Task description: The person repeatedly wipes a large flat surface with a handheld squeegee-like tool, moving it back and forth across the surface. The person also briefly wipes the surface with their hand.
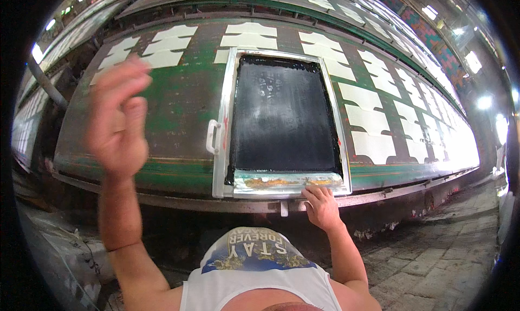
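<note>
A printing screen (283,113) coated with black ink lies in a pale metal frame on the long green-brown table. Along its near side runs a metal bar (281,181) smeared with ochre residue. My right hand (322,205) grips the near edge of that frame toward its right corner, fingers bent over it. My left hand (119,113) is raised at the left, slightly blurred, fingers loosely bent and holding nothing visible. A white handle (214,135) sticks out from the frame's left side, right of that hand.
Rows of cream fabric pieces (367,143) lie on the printing table (141,151) around the screen. A rail (390,194) follows its front edge. More long tables rise behind. A grey pole (49,83) stands at the left. Paved floor (422,257) shows at the lower right.
</note>
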Action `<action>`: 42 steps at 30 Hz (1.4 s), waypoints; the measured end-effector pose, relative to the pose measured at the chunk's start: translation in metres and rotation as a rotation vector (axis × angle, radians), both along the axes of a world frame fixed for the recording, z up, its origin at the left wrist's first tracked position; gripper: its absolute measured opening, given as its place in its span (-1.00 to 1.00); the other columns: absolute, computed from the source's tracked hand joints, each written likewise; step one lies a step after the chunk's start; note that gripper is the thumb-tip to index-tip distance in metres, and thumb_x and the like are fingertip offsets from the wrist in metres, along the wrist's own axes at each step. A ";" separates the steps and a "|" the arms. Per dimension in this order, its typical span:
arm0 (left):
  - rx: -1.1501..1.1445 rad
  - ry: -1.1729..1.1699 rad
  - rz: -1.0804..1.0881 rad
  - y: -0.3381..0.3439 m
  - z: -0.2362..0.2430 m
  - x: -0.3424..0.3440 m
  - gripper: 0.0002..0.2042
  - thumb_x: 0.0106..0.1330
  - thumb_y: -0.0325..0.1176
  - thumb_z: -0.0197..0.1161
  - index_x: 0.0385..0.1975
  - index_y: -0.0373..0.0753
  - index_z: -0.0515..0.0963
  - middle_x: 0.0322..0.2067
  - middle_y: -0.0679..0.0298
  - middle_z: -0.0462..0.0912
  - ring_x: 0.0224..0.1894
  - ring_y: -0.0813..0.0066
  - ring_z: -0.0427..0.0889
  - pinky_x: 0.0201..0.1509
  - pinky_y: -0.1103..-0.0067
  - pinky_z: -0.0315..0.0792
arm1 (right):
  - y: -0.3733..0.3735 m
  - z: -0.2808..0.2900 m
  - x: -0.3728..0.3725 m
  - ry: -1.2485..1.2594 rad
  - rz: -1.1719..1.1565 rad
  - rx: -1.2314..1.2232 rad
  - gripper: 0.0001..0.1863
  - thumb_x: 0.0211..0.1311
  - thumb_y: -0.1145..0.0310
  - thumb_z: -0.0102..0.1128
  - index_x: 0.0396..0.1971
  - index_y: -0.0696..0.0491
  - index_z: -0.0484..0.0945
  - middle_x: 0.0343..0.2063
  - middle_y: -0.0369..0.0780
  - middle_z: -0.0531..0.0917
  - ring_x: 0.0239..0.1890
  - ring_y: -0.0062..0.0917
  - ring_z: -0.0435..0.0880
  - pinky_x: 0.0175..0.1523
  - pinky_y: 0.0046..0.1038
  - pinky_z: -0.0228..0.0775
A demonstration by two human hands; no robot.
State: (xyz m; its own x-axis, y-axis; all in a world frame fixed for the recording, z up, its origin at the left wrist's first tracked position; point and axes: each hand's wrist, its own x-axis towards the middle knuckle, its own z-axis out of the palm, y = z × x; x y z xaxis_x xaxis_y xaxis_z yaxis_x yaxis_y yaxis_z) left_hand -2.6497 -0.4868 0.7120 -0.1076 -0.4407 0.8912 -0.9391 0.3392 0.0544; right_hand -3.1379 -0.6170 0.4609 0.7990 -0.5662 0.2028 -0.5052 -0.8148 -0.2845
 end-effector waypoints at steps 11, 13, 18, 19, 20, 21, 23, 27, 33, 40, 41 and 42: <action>0.642 1.359 0.405 -0.104 -0.356 0.026 -0.57 0.57 -0.29 0.38 0.28 -0.46 0.65 0.05 0.07 0.83 0.05 0.36 0.81 0.22 0.46 0.62 | -0.018 -0.008 0.005 0.018 0.116 0.018 -0.47 0.20 0.50 0.42 0.23 0.02 0.68 0.24 -0.14 0.70 0.33 -0.13 0.66 0.33 -0.07 0.51; 0.679 1.407 0.279 -0.117 -0.363 0.029 -0.61 0.63 -0.26 0.30 0.24 -0.46 0.68 -0.02 0.11 0.84 -0.05 0.38 0.82 0.10 0.47 0.66 | -0.023 -0.011 0.008 0.005 0.141 0.014 -0.47 0.21 0.49 0.42 0.23 0.03 0.67 0.24 -0.14 0.70 0.33 -0.13 0.67 0.32 -0.08 0.52; 0.708 1.582 0.283 -0.130 -0.350 0.013 -0.67 0.71 -0.27 0.16 0.07 -0.41 0.75 -0.15 0.18 0.84 -0.26 0.44 0.81 -0.24 0.45 0.69 | -0.034 -0.016 0.011 0.025 0.180 -0.011 -0.42 0.19 0.40 0.47 0.27 -0.01 0.65 0.21 -0.18 0.68 0.31 -0.19 0.66 0.33 -0.11 0.52; 0.667 1.663 0.285 -0.128 -0.349 0.007 -0.66 0.74 -0.25 0.14 0.04 -0.43 0.75 -0.15 0.17 0.84 -0.25 0.44 0.81 -0.20 0.45 0.71 | -0.037 -0.015 0.011 0.039 0.179 0.001 -0.42 0.17 0.37 0.47 0.25 -0.02 0.66 0.18 -0.18 0.71 0.28 -0.21 0.71 0.30 -0.12 0.57; 0.616 1.735 0.294 -0.127 -0.349 0.000 -0.65 0.75 -0.24 0.13 0.04 -0.43 0.74 -0.14 0.17 0.85 -0.24 0.44 0.81 -0.18 0.45 0.71 | -0.039 -0.013 0.011 0.044 0.191 -0.025 -0.43 0.17 0.38 0.46 0.25 -0.02 0.66 0.17 -0.18 0.73 0.26 -0.21 0.73 0.29 -0.12 0.59; 0.562 1.803 0.295 -0.126 -0.350 -0.007 -0.64 0.75 -0.24 0.13 0.05 -0.44 0.74 -0.14 0.17 0.85 -0.23 0.43 0.82 -0.15 0.46 0.71 | -0.041 -0.011 0.011 0.046 0.195 -0.042 -0.43 0.17 0.38 0.45 0.25 -0.02 0.67 0.16 -0.17 0.74 0.24 -0.20 0.75 0.28 -0.12 0.61; 0.468 1.837 0.299 -0.122 -0.356 -0.020 -0.62 0.76 -0.21 0.14 0.10 -0.45 0.74 -0.09 0.14 0.87 -0.15 0.42 0.84 -0.05 0.49 0.71 | -0.048 -0.005 0.015 0.024 0.193 -0.081 -0.45 0.18 0.42 0.40 0.23 -0.01 0.68 0.12 -0.15 0.79 0.18 -0.19 0.81 0.24 -0.12 0.66; 0.318 1.730 0.330 -0.123 -0.372 -0.041 -0.70 0.65 -0.37 0.29 0.19 -0.44 0.72 0.00 0.14 0.88 -0.04 0.47 0.84 0.07 0.52 0.67 | -0.072 0.004 0.042 -0.048 0.201 -0.056 -0.29 0.13 0.47 0.37 0.38 -0.01 0.56 0.21 -0.19 0.71 0.21 -0.22 0.72 0.30 -0.10 0.52; 0.484 1.478 0.445 -0.112 -0.371 -0.047 -0.65 0.44 -0.55 0.40 0.21 -0.35 0.75 -0.01 0.20 0.87 -0.01 0.51 0.80 0.11 0.51 0.62 | -0.108 0.018 0.085 0.190 0.192 0.031 -0.38 0.29 0.45 0.40 0.37 -0.19 0.64 -0.15 -0.21 0.80 -0.18 -0.27 0.84 -0.07 -0.19 0.69; 0.728 1.540 0.204 -0.103 -0.346 -0.007 -0.62 0.54 -0.40 0.40 0.27 -0.41 0.68 -0.04 0.18 0.85 -0.14 0.49 0.81 -0.09 0.47 0.68 | -0.131 0.026 0.097 0.185 0.167 0.186 -0.36 0.21 0.49 0.53 0.33 -0.19 0.70 -0.10 -0.21 0.84 -0.07 -0.20 0.86 0.02 -0.14 0.69; 0.784 1.477 0.199 -0.106 -0.343 0.001 -0.62 0.58 -0.29 0.37 0.26 -0.39 0.69 -0.12 0.21 0.86 -0.20 0.50 0.82 -0.21 0.44 0.68 | -0.134 0.025 0.099 0.184 0.157 0.197 -0.36 0.21 0.50 0.53 0.33 -0.19 0.70 -0.09 -0.21 0.84 -0.05 -0.19 0.86 0.04 -0.14 0.69; 0.797 1.333 0.247 -0.113 -0.342 0.008 -0.62 0.60 -0.25 0.34 0.24 -0.37 0.70 -0.13 0.17 0.86 -0.20 0.42 0.83 -0.19 0.41 0.68 | -0.138 0.023 0.102 0.160 0.160 0.202 -0.35 0.21 0.50 0.54 0.33 -0.18 0.70 -0.08 -0.20 0.84 -0.04 -0.18 0.86 0.05 -0.14 0.69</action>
